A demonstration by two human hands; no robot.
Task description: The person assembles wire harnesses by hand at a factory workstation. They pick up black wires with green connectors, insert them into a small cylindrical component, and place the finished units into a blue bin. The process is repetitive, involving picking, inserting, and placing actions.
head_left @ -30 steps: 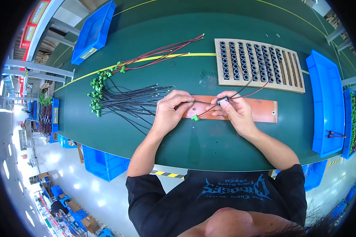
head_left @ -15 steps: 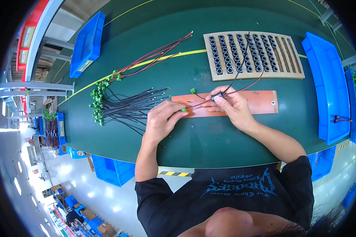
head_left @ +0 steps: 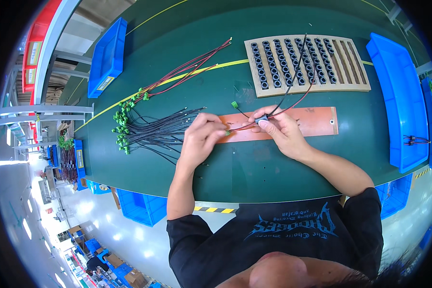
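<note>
Green surface (head_left: pixel 254 168) seen from above w/ a person's two bare hands at work near its centre. Left hand (head_left: pixel 202 139) is curled shut, fingertips pinching the end of a red-and-black wire pair (head_left: pixel 293 98) beside a small green connector; exact contact is too small to tell. Right hand (head_left: pixel 278 129) is closed around a small black ring core (head_left: pixel 260 120), thumb and forefinger gripping it, w/ the wire pair running through or just past it and arching up-right over the tray. Both hands sit over an orange-brown flat board (head_left: pixel 317 120) lying on the surface. A second green connector (head_left: pixel 234 104) on a thin black lead lies just above the hands.

Behind the board: a tan wooden tray (head_left: pixel 350 67) w/ slotted rows, most rows filled w/ black ring cores. To the left: a bundle of black wires (head_left: pixel 153 133) tipped w/ green connectors, and above it a bunch of red wires (head_left: pixel 187 69) crossing a yellow line. Blue plastic bins stand at far left (head_left: pixel 108 55) and along the right edge (head_left: pixel 398 96).
</note>
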